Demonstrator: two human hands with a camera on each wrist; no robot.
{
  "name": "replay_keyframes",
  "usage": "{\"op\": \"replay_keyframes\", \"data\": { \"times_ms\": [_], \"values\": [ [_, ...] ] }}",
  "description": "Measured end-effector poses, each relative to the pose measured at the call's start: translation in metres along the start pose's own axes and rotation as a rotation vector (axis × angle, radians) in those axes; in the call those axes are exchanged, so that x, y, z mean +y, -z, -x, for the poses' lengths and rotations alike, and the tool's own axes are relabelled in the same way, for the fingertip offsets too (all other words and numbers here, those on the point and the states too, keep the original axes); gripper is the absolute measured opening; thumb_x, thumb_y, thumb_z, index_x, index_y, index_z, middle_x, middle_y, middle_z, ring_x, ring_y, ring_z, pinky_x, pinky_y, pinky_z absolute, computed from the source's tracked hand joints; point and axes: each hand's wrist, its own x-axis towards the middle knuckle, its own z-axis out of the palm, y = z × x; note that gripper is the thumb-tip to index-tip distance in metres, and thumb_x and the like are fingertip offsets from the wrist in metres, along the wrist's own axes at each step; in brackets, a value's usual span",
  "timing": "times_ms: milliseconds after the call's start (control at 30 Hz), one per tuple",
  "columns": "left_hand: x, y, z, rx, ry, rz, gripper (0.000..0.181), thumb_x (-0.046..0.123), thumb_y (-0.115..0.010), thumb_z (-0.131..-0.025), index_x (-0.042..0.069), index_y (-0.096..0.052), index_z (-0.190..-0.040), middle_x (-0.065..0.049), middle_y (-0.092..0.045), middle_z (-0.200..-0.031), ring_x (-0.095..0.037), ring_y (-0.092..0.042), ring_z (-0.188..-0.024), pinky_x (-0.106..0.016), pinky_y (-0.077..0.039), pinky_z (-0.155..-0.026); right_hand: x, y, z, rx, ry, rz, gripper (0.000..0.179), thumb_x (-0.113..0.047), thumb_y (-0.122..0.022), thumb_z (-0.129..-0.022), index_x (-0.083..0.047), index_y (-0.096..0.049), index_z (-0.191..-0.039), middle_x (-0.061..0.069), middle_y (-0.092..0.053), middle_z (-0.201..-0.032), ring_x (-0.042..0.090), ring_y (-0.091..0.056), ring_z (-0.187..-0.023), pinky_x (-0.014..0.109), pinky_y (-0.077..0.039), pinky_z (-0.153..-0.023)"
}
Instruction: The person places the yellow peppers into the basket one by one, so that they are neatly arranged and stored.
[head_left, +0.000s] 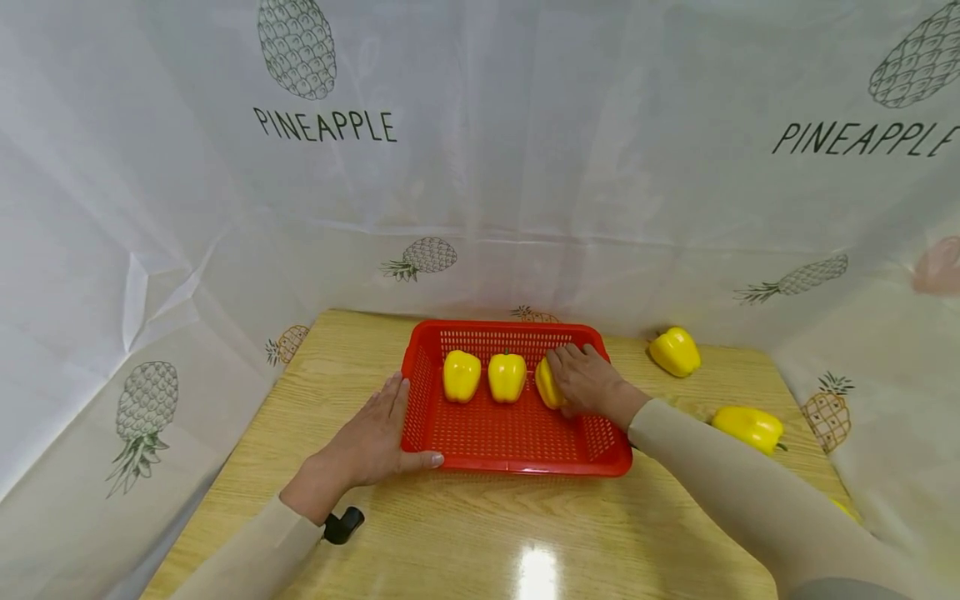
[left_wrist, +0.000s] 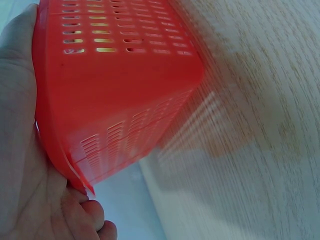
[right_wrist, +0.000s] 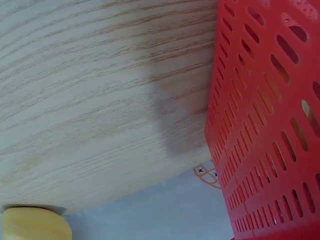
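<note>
A red plastic basket [head_left: 517, 467] with slotted walls stands on the wooden table. Inside it, one yellow bell pepper [head_left: 461, 377] is at the left and another bell pepper [head_left: 507, 378] is in the middle, both upright. My right hand [head_left: 588, 383] reaches over the basket's right side and grips a third bell pepper [head_left: 548, 385], partly covered by the fingers. Against the left rim rests my left hand [head_left: 367, 442], fingers straight and thumb along the front corner. The left wrist view shows its palm [left_wrist: 30, 175] along the basket rim.
Right of the basket, a yellow bell pepper [head_left: 677, 352] lies near the back edge, with another [head_left: 750, 428] nearer the right arm. A yellow piece [head_left: 846, 510] shows past the sleeve. White pineapple-print sheeting [head_left: 525, 183] surrounds the wooden table [head_left: 450, 533].
</note>
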Motion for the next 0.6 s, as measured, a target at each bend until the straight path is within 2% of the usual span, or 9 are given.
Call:
{"op": "replay_keyframes", "data": {
  "times_ms": [133, 433, 600],
  "values": [
    [0.0003, -0.0001, 0.0002, -0.007, 0.002, -0.002, 0.136, 0.092, -0.054, -0.083, -0.006, -0.008, -0.166, -0.026, -0.001, -0.176, -0.040, -0.008, -0.164, -0.056, -0.019, -0.132, -0.0001, -0.0006, 0.0002, -0.006, -0.001, 0.020, 0.102, -0.062, -0.081, -0.085, 0.004, -0.041, -0.153, 0.022, -0.057, -0.142, 0.040, -0.056, -0.130, 0.056, -0.050, -0.110],
    [0.0017, 0.0019, 0.0006, 0.004, -0.006, 0.007, 0.134, 0.088, -0.056, -0.085, -0.008, -0.010, -0.165, -0.029, -0.004, -0.174, -0.043, -0.010, -0.163, -0.058, -0.020, -0.131, 0.0006, -0.0050, 0.0002, 0.068, 0.002, 0.046, 0.107, -0.070, -0.078, -0.084, 0.006, -0.044, -0.151, 0.022, -0.059, -0.140, 0.038, -0.059, -0.125, 0.054, -0.053, -0.104],
    [0.0021, 0.0018, 0.0006, 0.006, -0.007, 0.008, 0.134, 0.088, -0.057, -0.085, -0.009, -0.010, -0.165, -0.029, -0.005, -0.174, -0.043, -0.011, -0.163, -0.057, -0.021, -0.131, 0.0005, -0.0054, -0.0002, 0.058, -0.008, 0.036, 0.108, -0.070, -0.077, -0.084, 0.006, -0.043, -0.153, 0.022, -0.059, -0.143, 0.038, -0.059, -0.127, 0.054, -0.052, -0.106]
  ]
}}
